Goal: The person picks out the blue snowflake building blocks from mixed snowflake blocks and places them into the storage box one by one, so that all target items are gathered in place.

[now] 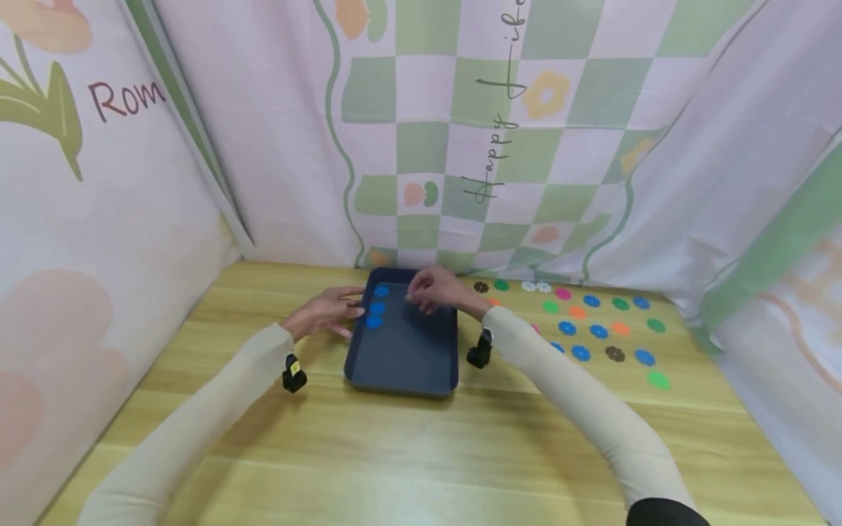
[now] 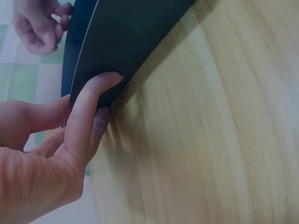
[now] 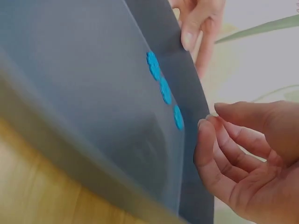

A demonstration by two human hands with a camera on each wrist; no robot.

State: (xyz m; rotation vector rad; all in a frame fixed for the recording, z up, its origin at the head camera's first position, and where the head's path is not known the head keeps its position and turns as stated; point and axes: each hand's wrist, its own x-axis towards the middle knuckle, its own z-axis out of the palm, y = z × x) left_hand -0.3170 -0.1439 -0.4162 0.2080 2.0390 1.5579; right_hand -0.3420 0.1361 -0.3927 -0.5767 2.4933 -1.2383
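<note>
**Dark tray steadied at its left wall, three blue discs inside**

Dark tray sits on the wooden table, nearer the far edge and close to the patterned cloth backdrop; every place below is given from this tray.

The left hand lies at the tray's left wall. In the left wrist view its index finger presses along the outside of the wall with the thumb near the rim, the fingers fairly straight, so it seems to brace the tray rather than lift it.

The right hand hovers over the tray's far end, fingers loosely curled toward the thumb. I cannot tell from any view whether they pinch anything; nothing shows between them.

Three blue flower discs lie in a column inside the tray, close against its left wall, likely set there one after another.

To the tray's right, more flower discs in blue, green, orange, pink, brown and white are scattered flat on the table.
</note>
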